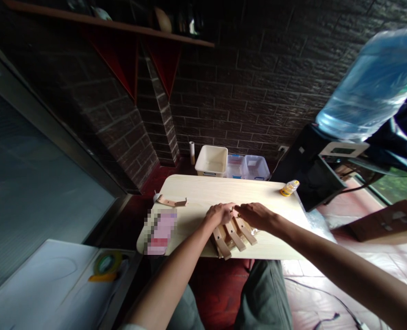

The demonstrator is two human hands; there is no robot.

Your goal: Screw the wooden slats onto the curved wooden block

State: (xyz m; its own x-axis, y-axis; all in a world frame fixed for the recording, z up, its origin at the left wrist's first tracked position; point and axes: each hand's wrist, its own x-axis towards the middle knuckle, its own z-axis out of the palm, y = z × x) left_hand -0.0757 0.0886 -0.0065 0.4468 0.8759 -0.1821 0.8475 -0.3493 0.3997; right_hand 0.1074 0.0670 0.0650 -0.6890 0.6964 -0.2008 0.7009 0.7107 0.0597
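Note:
A light wooden piece with several curved slats [236,238], dark holes showing in them, lies near the table's front edge. My left hand [220,213] is closed at its far left end, fingers curled over the wood. Close beside it, my right hand [257,215] is also closed, its fingers drawn together over the far right end; whatever is between them is hidden. The two hands nearly meet at the fingertips. Clear plastic wrap seems to lie under the slats. Apart from these, a loose bent wooden piece [172,201] rests at the table's left.
The pale table [203,185] also holds a pixelated pink flat item [162,231] and a small yellow bottle [289,188]. Behind it stand a cream bin [212,160] and clear tubs [256,167]. A water dispenser [313,160] is at right; a cable crosses the floor.

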